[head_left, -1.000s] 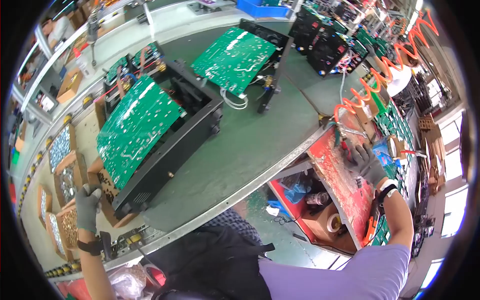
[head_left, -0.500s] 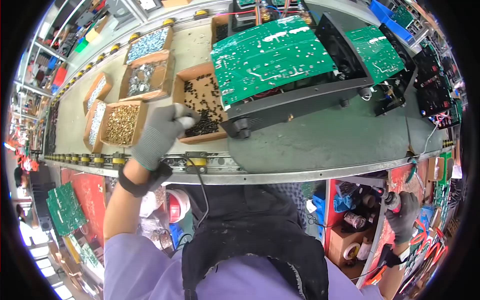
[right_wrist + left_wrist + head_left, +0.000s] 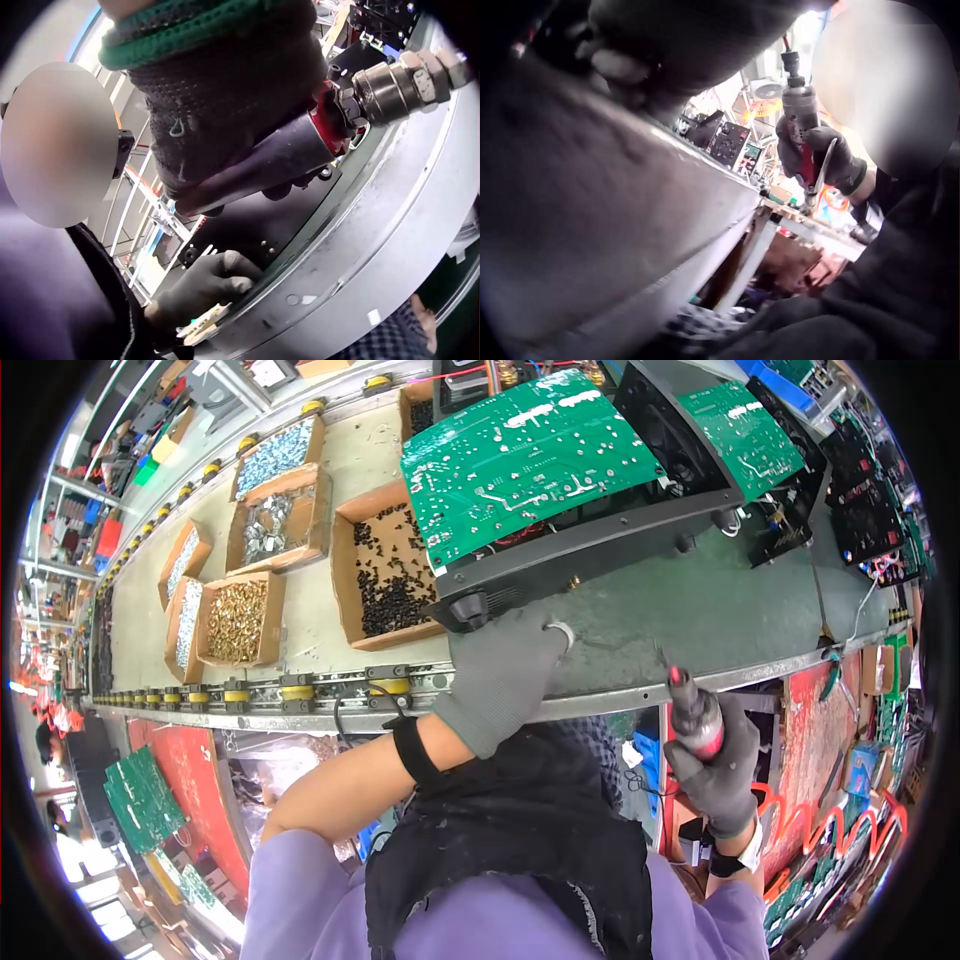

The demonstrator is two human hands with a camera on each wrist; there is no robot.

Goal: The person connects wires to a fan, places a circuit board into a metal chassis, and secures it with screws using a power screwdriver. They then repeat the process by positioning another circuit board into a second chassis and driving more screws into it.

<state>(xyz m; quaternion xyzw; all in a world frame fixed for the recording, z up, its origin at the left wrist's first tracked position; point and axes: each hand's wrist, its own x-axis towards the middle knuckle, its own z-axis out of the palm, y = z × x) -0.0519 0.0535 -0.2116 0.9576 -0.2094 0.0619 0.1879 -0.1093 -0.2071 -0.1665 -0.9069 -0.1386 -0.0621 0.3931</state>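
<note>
In the head view my gloved left hand (image 3: 505, 670), fingers curled, is just in front of the black chassis (image 3: 600, 545), over the table's near edge. Whether anything is between its fingertips is hidden. A large green circuit board (image 3: 530, 460) lies tilted on the chassis. My gloved right hand (image 3: 722, 775) grips a red and grey power screwdriver (image 3: 695, 720), its bit pointing up over the table edge. The right wrist view shows the screwdriver (image 3: 270, 161) within the right hand (image 3: 232, 90), and the left hand (image 3: 202, 289) beyond, by the dark panel.
Left of the chassis stands a cardboard box (image 3: 348, 580) of black screws. Further left are boxes of brass screws (image 3: 272, 620) and metal parts (image 3: 318, 525). A second green board (image 3: 745, 435) is at the back right. An orange coiled hose (image 3: 830, 825) hangs by the right arm.
My left hand has moved right, from the black screw box to the front of the chassis. My right hand has brought the screwdriver left and up from the red bench. The head view has swung round.
</note>
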